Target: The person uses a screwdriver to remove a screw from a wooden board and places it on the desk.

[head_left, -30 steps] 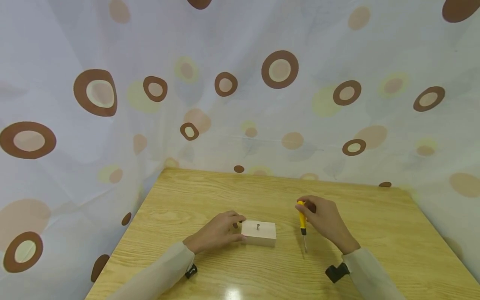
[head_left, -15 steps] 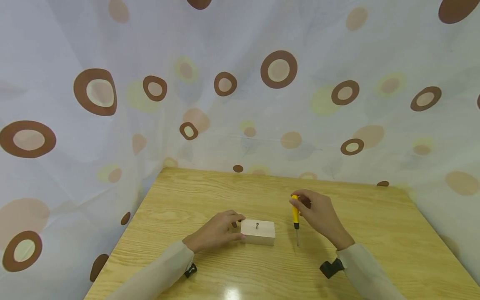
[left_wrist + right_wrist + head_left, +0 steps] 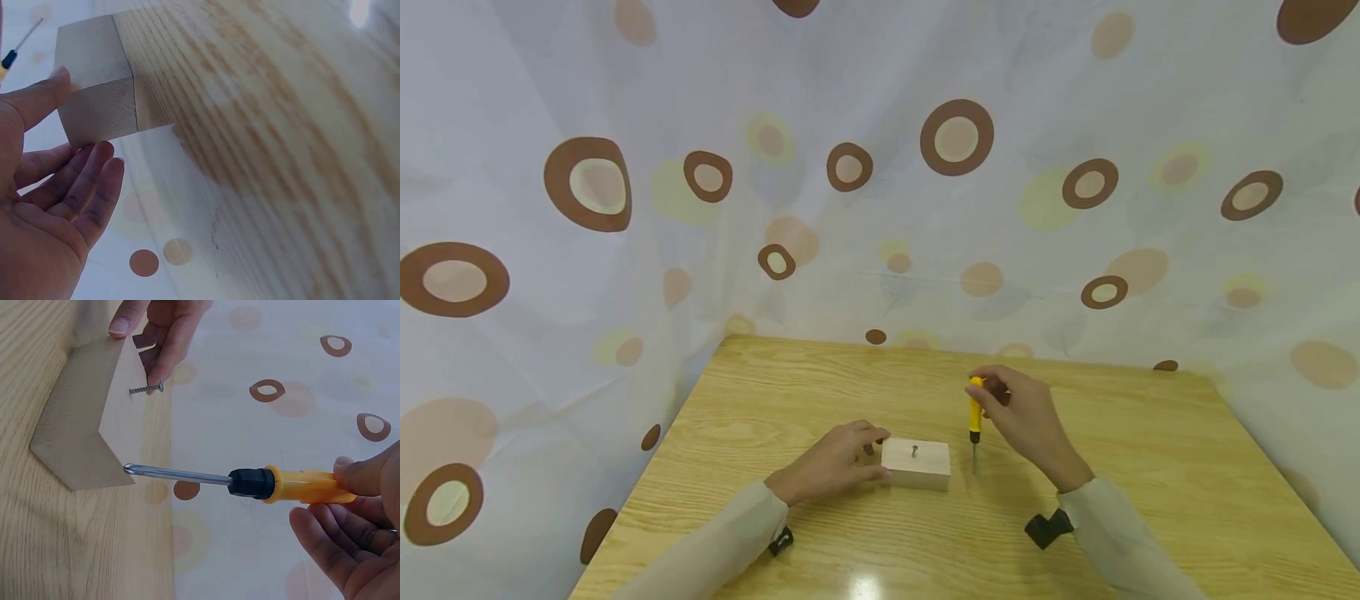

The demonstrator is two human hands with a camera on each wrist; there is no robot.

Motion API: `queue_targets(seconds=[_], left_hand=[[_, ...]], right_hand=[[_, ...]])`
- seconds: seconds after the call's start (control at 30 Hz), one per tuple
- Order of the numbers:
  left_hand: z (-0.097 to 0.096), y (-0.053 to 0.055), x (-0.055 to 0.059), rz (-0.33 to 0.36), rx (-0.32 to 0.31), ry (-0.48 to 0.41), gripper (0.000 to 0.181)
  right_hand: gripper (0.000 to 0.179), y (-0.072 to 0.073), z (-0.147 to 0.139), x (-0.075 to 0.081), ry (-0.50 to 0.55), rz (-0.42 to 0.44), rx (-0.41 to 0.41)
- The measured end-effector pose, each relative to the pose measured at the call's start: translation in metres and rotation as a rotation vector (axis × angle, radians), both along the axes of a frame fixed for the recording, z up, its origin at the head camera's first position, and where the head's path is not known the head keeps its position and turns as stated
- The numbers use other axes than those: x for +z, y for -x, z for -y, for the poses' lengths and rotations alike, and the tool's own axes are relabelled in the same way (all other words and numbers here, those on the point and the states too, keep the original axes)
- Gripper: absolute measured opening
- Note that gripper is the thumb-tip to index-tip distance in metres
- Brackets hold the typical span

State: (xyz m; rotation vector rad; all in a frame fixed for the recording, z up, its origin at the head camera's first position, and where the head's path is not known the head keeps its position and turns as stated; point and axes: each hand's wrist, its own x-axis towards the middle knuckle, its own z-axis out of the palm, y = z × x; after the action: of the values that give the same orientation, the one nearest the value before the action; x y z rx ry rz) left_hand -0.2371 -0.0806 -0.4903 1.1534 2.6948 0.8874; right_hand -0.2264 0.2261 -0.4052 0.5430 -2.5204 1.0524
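My left hand [image 3: 835, 464] grips the left end of a pale wooden block [image 3: 917, 477] on the table, thumb on the near side and fingers at the far side. A metal screw [image 3: 147, 389] stands up out of the block's top face, its thread showing. To the block's right, my right hand [image 3: 1026, 421] pinches the top of a yellow screwdriver [image 3: 975, 412] with a black collar. The screwdriver hangs nearly upright, tip down and apart from the screw. In the right wrist view, thumb and fingers hold its yellow handle [image 3: 309, 486].
The wood-grain table [image 3: 790, 383] reaches back to a white sheet [image 3: 865, 217] with brown and beige circles, which also hangs along the left and right sides. Dark wrist mounts [image 3: 1049, 528] sit at both sleeves.
My right hand has carried the screwdriver left and toward the back, closer to the block. The left hand and the block have stayed in place.
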Motion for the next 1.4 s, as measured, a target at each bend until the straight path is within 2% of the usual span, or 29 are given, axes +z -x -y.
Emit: queue_targets(seconds=[0.37,0.97,1.4], left_hand=[[-0.001,0.0,0.0,0.024,0.019,0.006,0.061],[0.0,0.001,0.001,0.017,0.015,0.009,0.057],[0.0,0.001,0.0,0.038,0.023,-0.004,0.056]], right_hand=[[0.022,0.002,0.017,0.006,0.054,-0.082,0.019],[0.023,0.007,0.039,0.005,0.128,-0.165,0.081],[0.022,0.007,0.054,0.001,0.144,-0.162,0.088]])
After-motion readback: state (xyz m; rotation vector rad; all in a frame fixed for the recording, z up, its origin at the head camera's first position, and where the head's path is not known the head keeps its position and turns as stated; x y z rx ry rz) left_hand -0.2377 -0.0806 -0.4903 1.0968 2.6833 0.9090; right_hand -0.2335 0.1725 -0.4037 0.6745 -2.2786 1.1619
